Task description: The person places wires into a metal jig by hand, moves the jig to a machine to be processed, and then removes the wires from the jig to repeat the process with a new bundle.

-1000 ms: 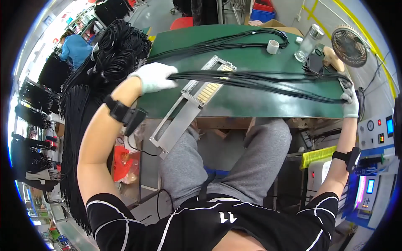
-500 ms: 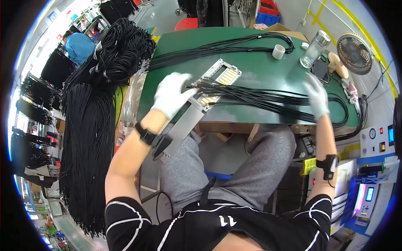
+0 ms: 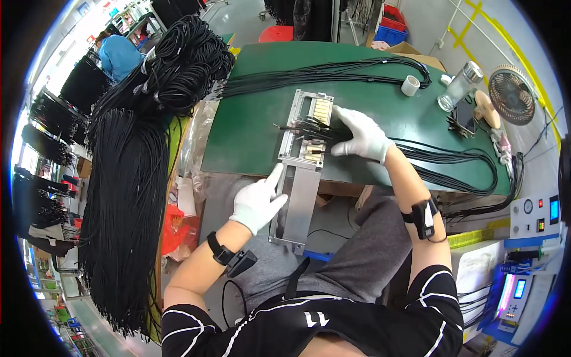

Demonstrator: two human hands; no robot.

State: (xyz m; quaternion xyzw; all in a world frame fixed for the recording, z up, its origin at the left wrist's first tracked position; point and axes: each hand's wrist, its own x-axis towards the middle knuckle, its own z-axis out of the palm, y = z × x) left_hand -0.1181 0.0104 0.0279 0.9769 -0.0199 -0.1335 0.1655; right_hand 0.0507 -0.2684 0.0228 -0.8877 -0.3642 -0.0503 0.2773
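A long metal fixture (image 3: 302, 196) juts over the table's near edge, its frame holding a row of cream-coloured blocks (image 3: 322, 110). Across it lies a bundle of thin black cables (image 3: 312, 127), with ends sticking out on the left side. My left hand (image 3: 257, 203), in a white glove, has thumb and index finger spread, the fingertip at the frame's near left corner. Gloved in white too, my right hand (image 3: 363, 138) curves over the bundle just right of the frame, fingers and thumb apart. The cables run beneath its palm and loop out to the right.
More black cables (image 3: 333, 72) cross the back of the green table (image 3: 256, 143). A tape roll (image 3: 410, 85), glass bottle (image 3: 461, 86), phone (image 3: 466, 115) and fan (image 3: 510, 95) stand at right. Thick black cable bundles (image 3: 128, 196) hang at left. Control boxes (image 3: 535, 208) are at far right.
The fixture has turned from slanted to nearly straight toward me. My left hand has come down from the cable ends to its near corner. My right hand has moved left along the bundle.
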